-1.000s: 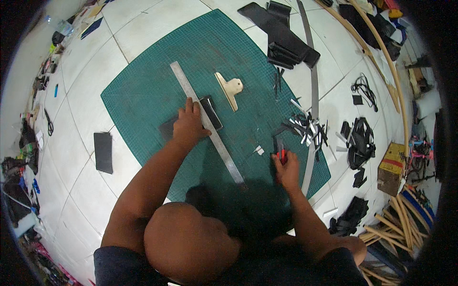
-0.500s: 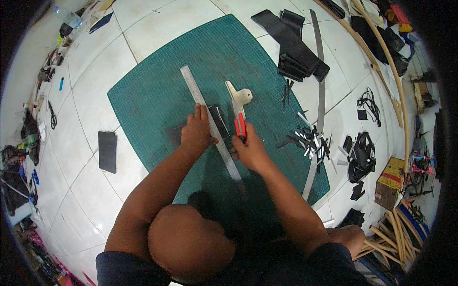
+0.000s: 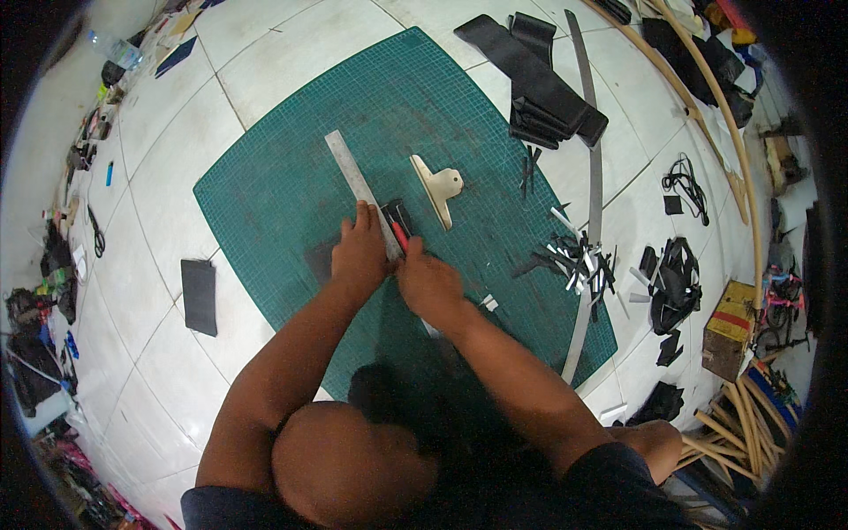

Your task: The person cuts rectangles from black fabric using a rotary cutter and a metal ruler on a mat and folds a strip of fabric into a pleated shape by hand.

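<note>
A steel ruler (image 3: 347, 163) lies slantwise on the green cutting mat (image 3: 283, 141). My left hand (image 3: 359, 252) presses down on it, fingers stretched along its surface. Closed around a red utility knife (image 3: 400, 236), my right hand (image 3: 430, 284) is close against the ruler's right edge. The knife is over a small black piece of material (image 3: 396, 213) that shows beside the ruler; its blade tip cannot be made out. Part of another dark piece (image 3: 323, 258) shows left of my left hand. A cream-coloured bulldog clip (image 3: 439, 188) rests on the mat beyond my right hand.
Black and white strips (image 3: 574, 265) are heaped on the mat's right side, across a long grey metal strip (image 3: 595, 194). Folded black material (image 3: 539, 84) lies at the far right. A black rectangle (image 3: 199, 298) sits on the tiles at left. A small white scrap (image 3: 489, 302) is near my right wrist.
My right hand has moved left and nearer with the utility knife, from beside the clip to the ruler's edge. A white scrap now shows near my right wrist. My left hand stays on the ruler.
</note>
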Tool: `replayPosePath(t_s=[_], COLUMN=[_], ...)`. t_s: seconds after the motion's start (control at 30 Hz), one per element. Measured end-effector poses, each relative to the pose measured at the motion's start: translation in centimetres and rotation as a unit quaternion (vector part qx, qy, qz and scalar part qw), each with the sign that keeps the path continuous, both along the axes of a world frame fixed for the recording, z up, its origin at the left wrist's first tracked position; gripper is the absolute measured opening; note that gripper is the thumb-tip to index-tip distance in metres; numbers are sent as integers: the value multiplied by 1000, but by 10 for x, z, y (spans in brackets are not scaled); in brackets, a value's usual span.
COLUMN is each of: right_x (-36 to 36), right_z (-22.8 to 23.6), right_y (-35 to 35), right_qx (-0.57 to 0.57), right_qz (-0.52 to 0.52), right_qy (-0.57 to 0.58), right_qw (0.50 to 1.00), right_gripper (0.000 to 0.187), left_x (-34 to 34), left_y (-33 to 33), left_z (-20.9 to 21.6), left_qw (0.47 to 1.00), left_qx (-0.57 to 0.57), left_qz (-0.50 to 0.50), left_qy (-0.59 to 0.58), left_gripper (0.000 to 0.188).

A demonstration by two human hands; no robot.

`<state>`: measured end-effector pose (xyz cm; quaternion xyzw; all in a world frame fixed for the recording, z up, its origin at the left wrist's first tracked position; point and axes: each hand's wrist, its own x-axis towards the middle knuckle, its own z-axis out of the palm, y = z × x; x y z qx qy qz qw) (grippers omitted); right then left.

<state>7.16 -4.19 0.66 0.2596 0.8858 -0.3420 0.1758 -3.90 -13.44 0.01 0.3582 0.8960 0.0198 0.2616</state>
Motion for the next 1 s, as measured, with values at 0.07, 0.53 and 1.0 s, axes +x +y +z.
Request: replayPosePath(t_s=[0.07,0.53,1.0], right_x=[-4,-3,88], right_z=[-7,-3,31], right_y=[-3,-1,-10], right_qx=[1,-22,-37], right_qz=[-8,-14,-6], right_qy=[20,9,-97], right_qw=[1000,1000,995], right_gripper=[29,24,35], left_x=[-1,3,0], left_y=[-1,3,-5], left_z=[-2,-2,-1], left_qw=[1000,999,999], left_qx=[-3,17,31], left_qz=[-3,8,12], left_qy=[3,33,-5], left_gripper=[103,95,116])
